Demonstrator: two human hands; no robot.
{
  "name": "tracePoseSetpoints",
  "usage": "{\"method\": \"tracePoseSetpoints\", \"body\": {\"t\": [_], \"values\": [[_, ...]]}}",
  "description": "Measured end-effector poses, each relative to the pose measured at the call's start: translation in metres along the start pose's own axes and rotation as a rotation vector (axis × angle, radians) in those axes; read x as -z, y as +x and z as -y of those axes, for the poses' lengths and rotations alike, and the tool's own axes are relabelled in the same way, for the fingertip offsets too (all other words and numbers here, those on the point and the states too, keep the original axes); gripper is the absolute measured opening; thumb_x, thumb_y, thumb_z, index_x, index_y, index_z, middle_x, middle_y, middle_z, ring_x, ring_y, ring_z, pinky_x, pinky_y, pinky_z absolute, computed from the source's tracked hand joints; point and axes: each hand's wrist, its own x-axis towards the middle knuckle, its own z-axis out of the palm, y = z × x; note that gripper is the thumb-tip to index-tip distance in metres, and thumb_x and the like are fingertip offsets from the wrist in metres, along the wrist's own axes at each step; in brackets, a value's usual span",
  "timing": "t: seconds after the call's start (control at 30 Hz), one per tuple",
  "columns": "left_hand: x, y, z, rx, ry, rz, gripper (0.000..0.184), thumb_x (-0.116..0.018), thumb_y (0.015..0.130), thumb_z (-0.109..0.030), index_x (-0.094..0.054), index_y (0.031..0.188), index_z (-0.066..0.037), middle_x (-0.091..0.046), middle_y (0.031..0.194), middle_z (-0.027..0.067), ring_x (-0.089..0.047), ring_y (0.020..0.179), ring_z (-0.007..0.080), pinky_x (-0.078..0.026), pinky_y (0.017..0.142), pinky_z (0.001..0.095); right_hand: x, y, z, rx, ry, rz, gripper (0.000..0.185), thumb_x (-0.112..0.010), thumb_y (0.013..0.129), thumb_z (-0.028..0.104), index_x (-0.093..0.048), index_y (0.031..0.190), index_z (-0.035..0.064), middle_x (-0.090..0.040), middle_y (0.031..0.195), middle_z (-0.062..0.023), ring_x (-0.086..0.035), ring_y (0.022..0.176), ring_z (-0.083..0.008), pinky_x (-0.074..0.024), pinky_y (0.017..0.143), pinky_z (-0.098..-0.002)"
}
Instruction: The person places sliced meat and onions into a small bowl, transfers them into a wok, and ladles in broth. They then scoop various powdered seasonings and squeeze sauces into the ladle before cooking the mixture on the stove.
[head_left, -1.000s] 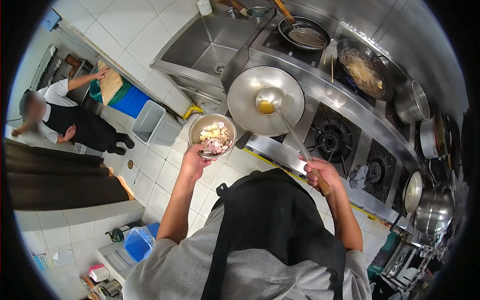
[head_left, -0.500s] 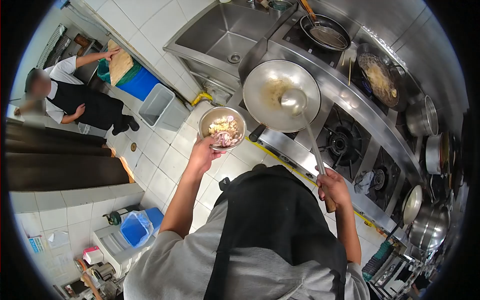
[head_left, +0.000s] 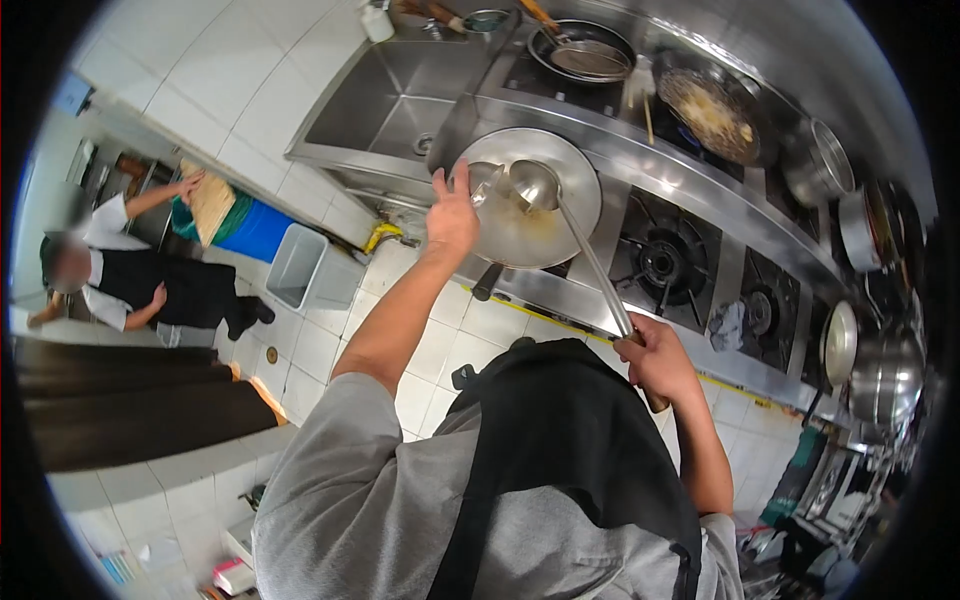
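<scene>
My left hand (head_left: pixel 452 218) is over the left side of the wok (head_left: pixel 582 205), gripping a small metal bowl (head_left: pixel 488 180) that is tipped toward the wok. The hand partly covers the bowl, and its contents cannot be made out. With my right hand (head_left: pixel 660 360) closed around the handle, I hold a long ladle (head_left: pixel 535 186) whose scoop is inside the wok. A little brownish residue shows on the wok's inner surface. The wok's own handle (head_left: pixel 487 282) points toward me.
Beside the wok is a gas burner (head_left: pixel 662 258). Behind stand a frying pan with a strainer (head_left: pixel 590 58) and a pan of bubbling food (head_left: pixel 708 110). A steel sink (head_left: pixel 385 125) lies left. Another person (head_left: pixel 150 280) stands farther left, by a blue bin (head_left: pixel 265 228).
My left hand has carried the bowl of chopped ingredients up and right, and tipped it over the wok. The ladle's scoop has shifted within the wok. The camera view has also shifted.
</scene>
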Motion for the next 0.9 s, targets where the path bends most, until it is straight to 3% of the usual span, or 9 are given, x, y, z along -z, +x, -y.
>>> {"method": "tracePoseSetpoints", "body": {"t": [0.17,0.27,0.3,0.4,0.6,0.7,0.77,0.83,0.9], "values": [[-0.015,0.010,-0.022,-0.162,0.097,-0.011,0.096,-0.067,0.083,-0.005,-0.021,0.163,-0.031,-0.020,0.163,0.0295,-0.074,0.082,0.0406,-0.062,0.076,0.0492,0.005,-0.004,-0.039,0.026,-0.120,-0.126,0.042,-0.066,0.089,0.008,-0.062,0.130,-0.0028,-0.055,0.068,-0.0024,-0.054,0.052,-0.0119,-0.0443,0.052,-0.0308],[-0.007,0.020,-0.027,-0.250,0.052,-0.059,0.097,-0.062,0.084,0.000,-0.015,0.164,-0.029,-0.017,0.163,0.0302,-0.072,0.085,0.0471,-0.063,0.072,0.0491,0.013,-0.023,-0.034,0.060,-0.329,-0.192,0.044,-0.070,0.087,0.014,-0.062,0.127,-0.0022,-0.065,0.074,-0.0191,-0.064,0.062,-0.0343,-0.0515,0.067,-0.0435],[-0.006,0.024,-0.027,-0.330,0.020,-0.113,0.093,-0.061,0.084,0.001,-0.021,0.163,-0.028,-0.021,0.161,0.0294,-0.072,0.085,0.0470,-0.063,0.072,0.0501,0.014,-0.035,-0.022,0.083,-0.452,-0.225,0.048,-0.069,0.086,0.013,-0.061,0.131,0.0002,-0.068,0.082,-0.0240,-0.066,0.075,-0.0447,-0.0531,0.073,-0.0486],[0.005,0.038,-0.034,-0.325,-0.058,-0.141,0.092,-0.064,0.082,0.000,-0.028,0.161,-0.030,-0.025,0.161,0.0291,-0.071,0.093,0.0456,-0.062,0.078,0.0487,0.014,-0.058,-0.018,0.109,-0.672,-0.202,0.051,-0.069,0.084,0.012,-0.061,0.134,0.0034,-0.070,0.086,-0.0251,-0.068,0.081,-0.0465,-0.0541,0.075,-0.0512],[0.023,0.055,-0.031,-0.318,-0.291,-0.246,0.082,-0.059,0.086,-0.001,-0.029,0.160,-0.019,-0.030,0.156,0.0290,-0.069,0.094,0.0486,-0.060,0.083,0.0512,-0.013,-0.028,-0.042,0.184,-0.872,-0.157,0.057,-0.069,0.082,0.011,-0.057,0.138,0.0043,-0.072,0.090,-0.0217,-0.070,0.081,-0.0435,-0.0565,0.073,-0.0517],[0.014,0.062,-0.003,-0.338,-0.322,-0.525,0.077,-0.054,0.087,0.000,-0.028,0.158,-0.009,-0.048,0.142,0.0298,-0.072,0.078,0.0404,-0.061,0.065,0.0448,-0.033,0.025,-0.056,0.228,-0.836,-0.259,0.058,-0.069,0.083,0.011,-0.055,0.139,0.0039,-0.072,0.091,-0.0234,-0.070,0.082,-0.0440,-0.0563,0.074,-0.0527],[0.039,0.050,0.019,-0.089,-0.674,-0.308,0.074,-0.052,0.087,-0.001,-0.028,0.158,-0.008,-0.054,0.136,0.0287,-0.073,0.086,0.0396,-0.060,0.070,0.0450,-0.047,0.050,-0.057,0.252,-0.740,-0.328,0.058,-0.068,0.084,0.010,-0.054,0.139,0.0031,-0.072,0.092,-0.0247,-0.070,0.083,-0.0442,-0.0562,0.075,-0.0533],[0.081,0.020,0.025,0.156,-1.114,-0.099,0.065,-0.050,0.090,-0.004,-0.032,0.152,-0.003,-0.067,0.116,0.0232,-0.074,0.081,0.0305,-0.055,0.055,0.0354,-0.060,0.070,-0.063,0.258,-0.681,-0.395,0.058,-0.068,0.084,0.010,-0.055,0.139,0.0016,-0.072,0.092,-0.0255,-0.070,0.083,-0.0448,-0.0562,0.075,-0.0536],[0.098,0.015,0.061,0.333,-1.217,0.012,0.058,-0.050,0.090,-0.004,-0.036,0.147,-0.003,-0.068,0.112,0.0215,-0.074,0.075,0.0276,-0.048,0.048,0.0300,-0.069,0.093,-0.064,0.285,-0.661,-0.464,0.057,-0.068,0.084,0.010,-0.056,0.139,-0.0010,-0.072,0.091,-0.0266,-0.070,0.083,-0.0455,-0.0562,0.076,-0.0536]]}}
